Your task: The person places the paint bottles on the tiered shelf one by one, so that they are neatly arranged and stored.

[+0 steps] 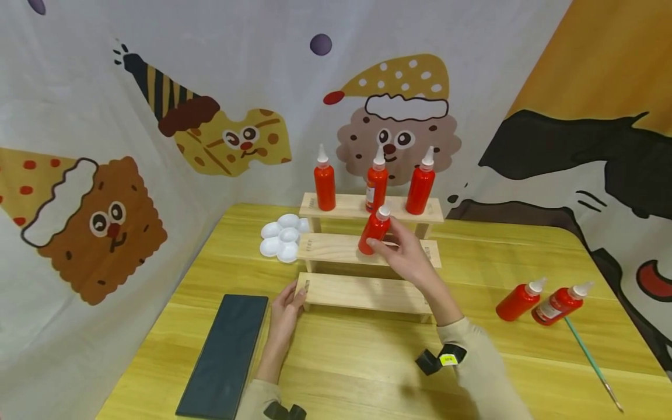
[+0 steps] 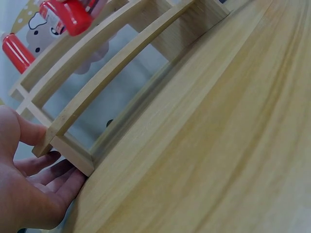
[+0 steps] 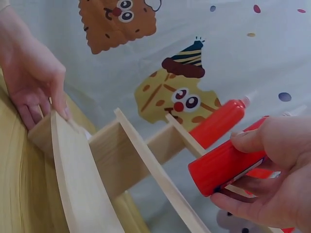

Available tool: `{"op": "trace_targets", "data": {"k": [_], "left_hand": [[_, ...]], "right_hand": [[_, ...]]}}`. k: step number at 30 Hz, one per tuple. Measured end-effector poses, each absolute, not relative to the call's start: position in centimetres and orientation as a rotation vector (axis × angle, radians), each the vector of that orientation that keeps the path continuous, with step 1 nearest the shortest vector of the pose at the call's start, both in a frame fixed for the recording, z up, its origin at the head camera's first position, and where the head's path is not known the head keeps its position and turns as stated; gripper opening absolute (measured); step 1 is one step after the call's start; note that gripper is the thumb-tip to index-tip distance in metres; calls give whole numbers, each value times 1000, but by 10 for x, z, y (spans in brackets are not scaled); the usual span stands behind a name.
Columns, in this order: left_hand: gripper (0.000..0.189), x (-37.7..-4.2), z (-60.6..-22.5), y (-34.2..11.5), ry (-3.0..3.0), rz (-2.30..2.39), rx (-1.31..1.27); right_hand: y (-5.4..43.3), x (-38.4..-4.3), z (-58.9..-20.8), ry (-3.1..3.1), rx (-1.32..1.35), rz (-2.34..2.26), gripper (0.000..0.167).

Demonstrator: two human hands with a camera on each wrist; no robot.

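Note:
A three-tier wooden step rack (image 1: 362, 291) stands on the table. My left hand (image 1: 285, 309) grips the left end of its lowest step, thumb on top and fingers against the side support (image 2: 73, 153). In my right hand (image 1: 408, 256) is a red squeeze bottle (image 1: 374, 233) with a white cap, held upright over the middle step between thumb and fingers. Whether its base touches the board I cannot tell. On the top step stand a left red bottle (image 1: 325, 186), a middle one (image 1: 376, 184) and a right one (image 1: 420, 186), all with pointed white nozzles.
Two more red bottles, one plain (image 1: 517, 301) and one showing its label (image 1: 556, 305), lie tilted at the right beside a green paintbrush (image 1: 590, 359). A white flower-shaped palette (image 1: 270, 246) sits left of the rack. A dark flat board (image 1: 226, 350) lies at front left.

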State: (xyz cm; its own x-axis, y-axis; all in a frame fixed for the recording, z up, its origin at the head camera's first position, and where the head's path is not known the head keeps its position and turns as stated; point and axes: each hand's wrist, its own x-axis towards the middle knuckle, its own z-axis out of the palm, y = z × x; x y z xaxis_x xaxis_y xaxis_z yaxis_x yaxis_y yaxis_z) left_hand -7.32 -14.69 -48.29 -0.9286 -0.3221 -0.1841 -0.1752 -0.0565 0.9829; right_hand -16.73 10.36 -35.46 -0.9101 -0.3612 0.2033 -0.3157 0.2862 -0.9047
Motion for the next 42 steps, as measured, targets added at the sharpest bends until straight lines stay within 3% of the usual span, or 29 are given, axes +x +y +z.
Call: {"op": "trace_targets", "data": {"k": [22, 42], "left_hand": [[47, -76, -483, -146, -2069, -2173, 550], [49, -74, -482, -147, -2090, -2146, 574]], "right_hand": [[27, -191, -365, 2393, -805, -1657, 45], [21, -183, -361, 2473, -781, -1644, 52]]}}
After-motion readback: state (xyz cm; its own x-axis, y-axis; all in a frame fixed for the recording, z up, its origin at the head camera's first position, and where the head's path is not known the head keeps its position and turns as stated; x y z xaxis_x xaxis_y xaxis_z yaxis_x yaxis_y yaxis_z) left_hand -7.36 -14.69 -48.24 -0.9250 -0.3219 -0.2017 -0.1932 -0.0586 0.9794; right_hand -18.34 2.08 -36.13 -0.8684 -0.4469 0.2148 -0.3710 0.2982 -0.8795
